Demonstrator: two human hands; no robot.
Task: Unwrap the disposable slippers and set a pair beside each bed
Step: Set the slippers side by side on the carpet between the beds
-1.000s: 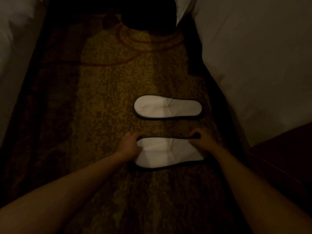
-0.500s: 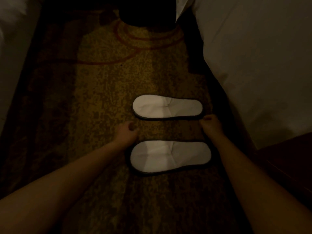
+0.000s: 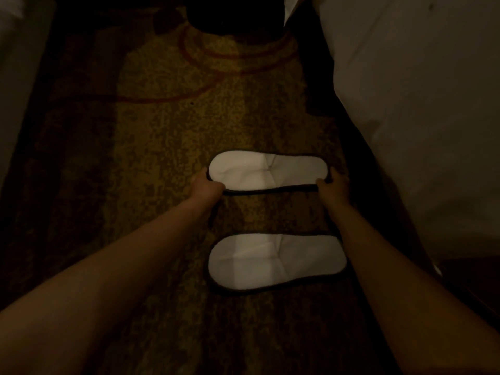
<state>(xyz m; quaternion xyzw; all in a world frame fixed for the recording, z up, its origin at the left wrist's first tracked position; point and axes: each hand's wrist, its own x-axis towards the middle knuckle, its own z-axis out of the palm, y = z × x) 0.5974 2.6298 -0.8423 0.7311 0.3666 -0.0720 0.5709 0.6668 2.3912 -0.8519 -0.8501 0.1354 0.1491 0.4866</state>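
**Squaring up the far slipper in a very dim room**

So I had both hands on the far slipper (image 3: pixel 266 171), my left hand (image 3: pixel 206 185) pinching the toe end and my right hand (image 3: pixel 332 185) pinching the heel end, fingers closed on the dark edge trim. The near slipper (image 3: pixel 276 262) sat flat on the carpet (image 3: pixel 151 147) closer to me, with nobody touching it, and there was a bare strip of carpet between the two. Both lay sideways to me with the heels toward the bed on my right (image 3: pixel 411 98).

What could've gone wrong from there: these things looked thin and floppy, so if I pulled unevenly one end would probably swing and the pair would end up crooked. The folded upper had a crease in the middle, and squeezing too hard at the ends could buckle it more. My right forearm was also passing just beside the near slipper's heel, so a lazy pullback could have nudged it out of line.

The floor was a mottled gold and brown carpet with red curved lines further up, rough enough that a slipper would drag rather than slide. It was a narrow aisle, white bedding hanging down on the right and what I think was another bed's edge (image 3: pixel 16 77) on the left, though it was too dark to be sure. Something dark sat at the far end, couldn't tell what.
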